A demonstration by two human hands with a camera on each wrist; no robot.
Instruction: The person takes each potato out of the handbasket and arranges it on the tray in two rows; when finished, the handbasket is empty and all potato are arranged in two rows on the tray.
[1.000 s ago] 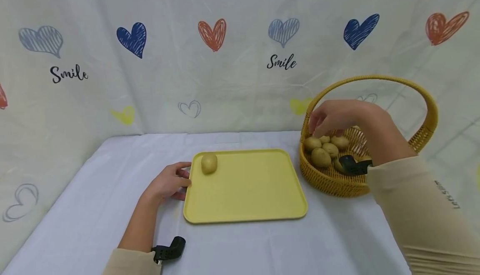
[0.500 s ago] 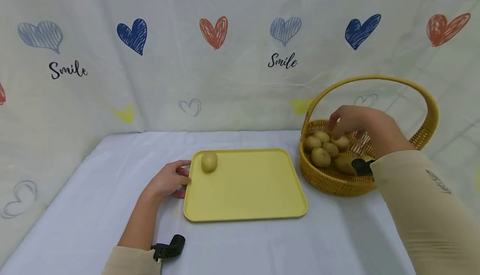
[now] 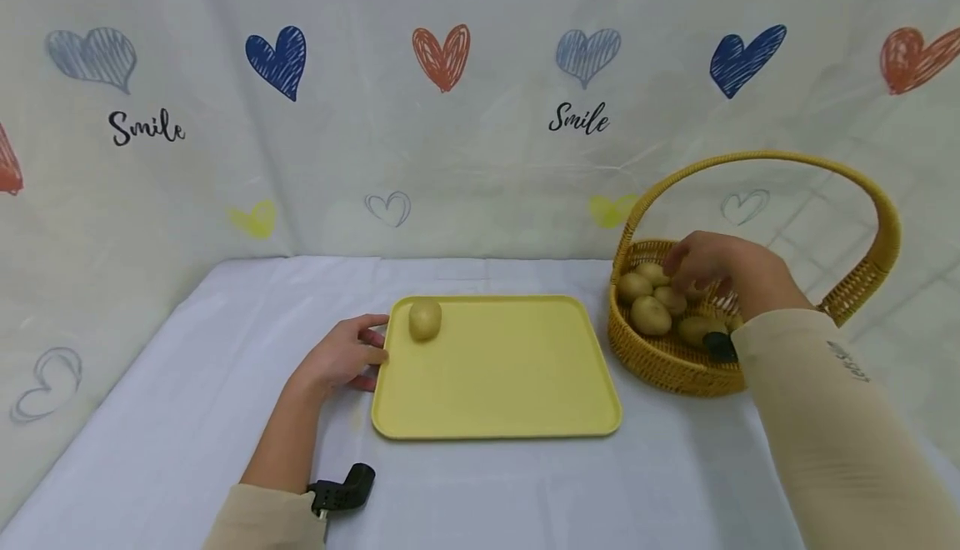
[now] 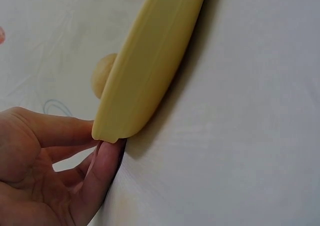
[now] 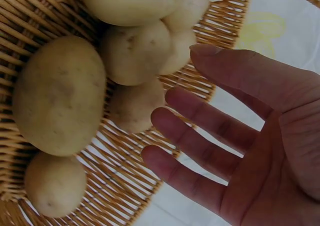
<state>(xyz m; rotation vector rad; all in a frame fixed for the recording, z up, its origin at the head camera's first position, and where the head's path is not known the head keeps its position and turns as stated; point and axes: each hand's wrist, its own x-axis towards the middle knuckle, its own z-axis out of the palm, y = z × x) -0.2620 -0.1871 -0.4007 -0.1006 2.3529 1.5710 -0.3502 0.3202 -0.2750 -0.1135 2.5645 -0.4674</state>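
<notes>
At the tray's left side my left hand (image 3: 341, 354) pinches the rim of the yellow tray (image 3: 498, 383). The left wrist view shows one finger on the rim and another below it. One potato (image 3: 425, 319) lies in the tray's back left corner. Over the wicker basket (image 3: 675, 377) my right hand (image 3: 720, 262) reaches down with loosely bent fingers. The right wrist view shows spread fingertips (image 5: 160, 115) close to a potato (image 5: 137, 105), with nothing held; whether they touch it is unclear. Several more potatoes (image 5: 60, 96) lie in the basket.
The basket's tall handle (image 3: 750, 156) arches over my right hand. A white cloth (image 3: 465, 492) covers the table, and a heart-printed sheet (image 3: 480, 167) hangs behind. A black wrist camera (image 3: 345, 490) sits on my left wrist.
My right hand has moved right and lower into the basket, uncovering potatoes on its left side. The left hand keeps its place at the tray. The view has shifted slightly.
</notes>
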